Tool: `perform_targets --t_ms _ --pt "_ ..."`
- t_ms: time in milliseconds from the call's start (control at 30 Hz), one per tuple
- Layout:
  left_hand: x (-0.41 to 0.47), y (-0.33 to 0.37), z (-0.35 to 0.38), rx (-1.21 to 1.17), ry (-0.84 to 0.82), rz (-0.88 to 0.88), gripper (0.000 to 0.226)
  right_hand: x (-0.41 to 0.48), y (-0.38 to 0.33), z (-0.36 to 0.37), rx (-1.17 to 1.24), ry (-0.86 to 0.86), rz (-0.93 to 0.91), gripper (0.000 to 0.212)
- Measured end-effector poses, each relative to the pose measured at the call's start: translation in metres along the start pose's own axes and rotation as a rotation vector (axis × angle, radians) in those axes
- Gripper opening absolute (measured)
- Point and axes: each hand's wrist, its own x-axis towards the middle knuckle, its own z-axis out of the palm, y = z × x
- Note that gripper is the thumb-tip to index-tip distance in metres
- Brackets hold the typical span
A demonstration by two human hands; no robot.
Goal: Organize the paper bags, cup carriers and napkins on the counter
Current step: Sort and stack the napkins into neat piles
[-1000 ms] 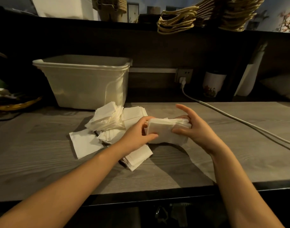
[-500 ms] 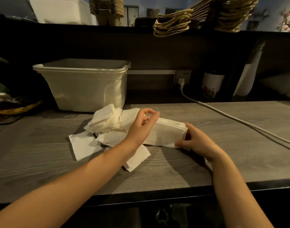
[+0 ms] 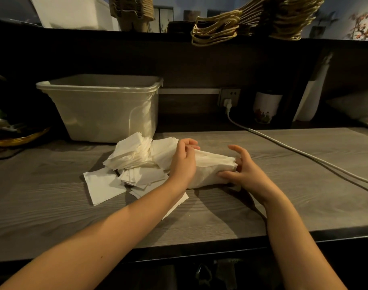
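Spanning the gap between both hands, the napkin stack (image 3: 212, 168) is thick, white and softly creased, and it sits mid-desk (image 3: 262, 206) just right of the loose napkins (image 3: 135, 158). Its long axis runs left to right, with the layered end pointing right. The left hand (image 3: 183, 162) has its grip curled over the left end. The right hand (image 3: 245, 170) pinches the right end, thumb in front and fingers behind.

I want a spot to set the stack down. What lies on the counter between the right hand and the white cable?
Bare counter only, in the head view, from right hand to white cable.
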Motion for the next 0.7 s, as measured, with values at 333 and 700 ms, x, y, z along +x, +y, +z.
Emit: perform_targets --t_ms 333,700 --pt "0.004 0.003 0.007 -0.014 -0.054 0.016 0.013 0.004 0.000 0.008 -0.128 0.031 -0.032 0.064" --pt "0.009 -0.010 -0.027 0.328 -0.466 0.203 0.078 0.000 0.001 0.001 -0.223 -0.020 0.001 0.040"
